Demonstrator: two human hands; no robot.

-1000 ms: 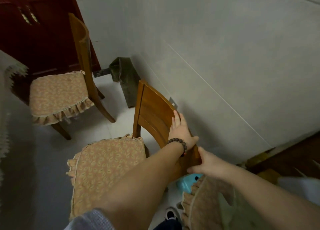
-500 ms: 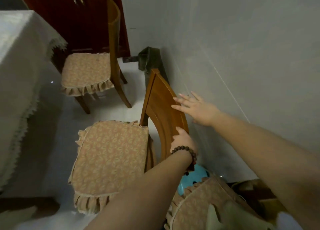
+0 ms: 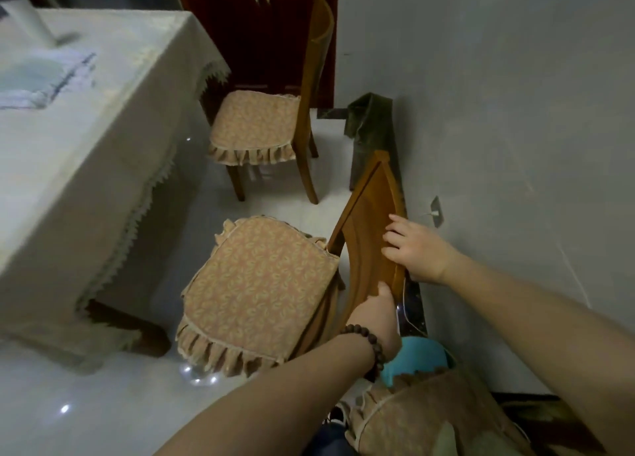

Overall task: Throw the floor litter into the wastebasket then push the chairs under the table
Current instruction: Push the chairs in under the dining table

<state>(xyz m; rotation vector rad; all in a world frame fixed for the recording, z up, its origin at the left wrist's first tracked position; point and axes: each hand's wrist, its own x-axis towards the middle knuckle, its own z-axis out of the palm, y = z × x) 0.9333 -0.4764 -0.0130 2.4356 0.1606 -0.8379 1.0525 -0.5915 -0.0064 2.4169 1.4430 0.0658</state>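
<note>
A wooden chair [image 3: 369, 221] with a patterned, frilled seat cushion stands in the middle, its back towards the wall. My left hand [image 3: 374, 318] grips the near end of the chair's top rail, a bead bracelet on that wrist. My right hand [image 3: 415, 249] holds the rail farther along, fingers curled over its top edge. The table [image 3: 86, 139], under a white lace-edged cloth, is on the left. A second chair [image 3: 261, 125] of the same kind stands farther back near the table's corner.
A grey wall [image 3: 498, 111] runs close along the right. A dark green object [image 3: 369, 129] leans at the wall's foot. A turquoise thing [image 3: 415, 359] lies on the floor by my left wrist. A third cushioned seat [image 3: 429, 417] is at the bottom right. A dark red cabinet [image 3: 261, 25] stands behind.
My right hand has come down from flat near the wall onto the chair's top rail. The view has swung left, showing more of the table, and the chair stands nearer to it.
</note>
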